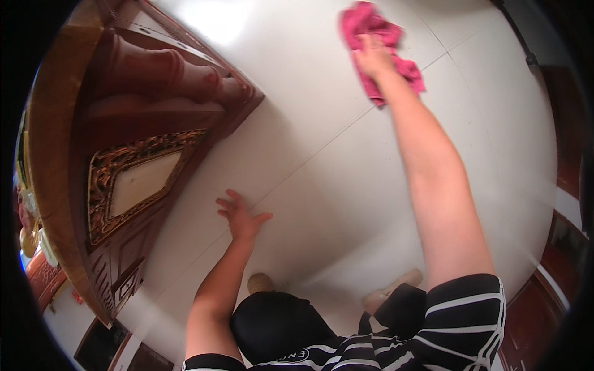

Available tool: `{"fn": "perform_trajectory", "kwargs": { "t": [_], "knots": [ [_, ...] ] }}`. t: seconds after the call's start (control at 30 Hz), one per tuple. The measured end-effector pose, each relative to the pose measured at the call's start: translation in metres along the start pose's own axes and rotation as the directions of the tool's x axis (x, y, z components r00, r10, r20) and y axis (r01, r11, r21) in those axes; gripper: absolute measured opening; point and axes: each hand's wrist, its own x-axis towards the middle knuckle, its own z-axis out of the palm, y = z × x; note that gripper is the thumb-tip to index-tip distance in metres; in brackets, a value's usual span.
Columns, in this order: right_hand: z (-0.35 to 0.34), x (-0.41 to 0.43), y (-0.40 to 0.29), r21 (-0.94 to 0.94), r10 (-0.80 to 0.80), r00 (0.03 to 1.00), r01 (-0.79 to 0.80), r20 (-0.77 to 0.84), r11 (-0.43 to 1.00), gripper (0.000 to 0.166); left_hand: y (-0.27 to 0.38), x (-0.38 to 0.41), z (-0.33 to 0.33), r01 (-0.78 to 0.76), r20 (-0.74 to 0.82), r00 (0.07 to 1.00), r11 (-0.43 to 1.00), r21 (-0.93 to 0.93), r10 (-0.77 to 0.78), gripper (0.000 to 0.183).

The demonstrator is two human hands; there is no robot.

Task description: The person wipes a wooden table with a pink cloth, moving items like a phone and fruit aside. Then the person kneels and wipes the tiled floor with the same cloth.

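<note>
Under the palm of my right hand (pixel 375 56) lies a crumpled pink cloth (pixel 413 76), pressed flat against the pale tiled floor (pixel 334 185). That arm is stretched far out in front of me. My left hand (pixel 241 219) has its fingers spread and holds nothing. It is over the floor beside a dark red wooden cabinet (pixel 222 123); whether it touches the tiles I cannot tell. A gilded carved frame around a pale panel (pixel 148 183) decorates the cabinet's side.
The cabinet's thick brown top edge (pixel 55 167) overhangs on the left, with several blurred objects on top. My shoes (pixel 261 283) are on the floor below me. Dark red wooden furniture (pixel 568 139) stands along the right rim. Thin joints cross the tiles.
</note>
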Motion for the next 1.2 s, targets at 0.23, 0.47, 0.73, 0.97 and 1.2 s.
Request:
{"fn": "perform_trajectory", "kwargs": {
  "t": [0.23,0.47,0.73,0.97,1.2],
  "knots": [
    [0.037,-0.097,-0.166,0.187,-0.477,0.879,0.466,0.013,0.865,0.041,0.012,-0.001,-0.009,0.022,0.021,1.000,1.000,-0.009,-0.022,0.145],
    [0.031,-0.361,-0.196,0.340,-0.752,0.650,0.687,0.110,0.642,0.033,-0.027,0.017,0.012,-0.017,-0.117,0.992,0.986,0.163,0.037,0.134],
    [0.007,-0.262,-0.090,-0.002,-0.686,0.727,0.686,-0.005,0.727,0.028,0.006,-0.003,-0.024,-0.042,0.156,0.988,0.975,0.216,0.008,0.144],
    [-0.038,-0.295,0.134,-0.320,0.448,0.881,-0.474,-0.154,0.821,0.061,0.026,0.001,-0.017,0.137,0.185,0.966,0.966,0.221,-0.179,0.149],
    [-0.024,-0.419,0.123,0.040,0.868,0.479,-0.872,-0.132,0.488,0.066,0.023,0.008,0.006,0.095,0.165,0.974,0.938,0.333,-0.158,0.155]
  ]
}}
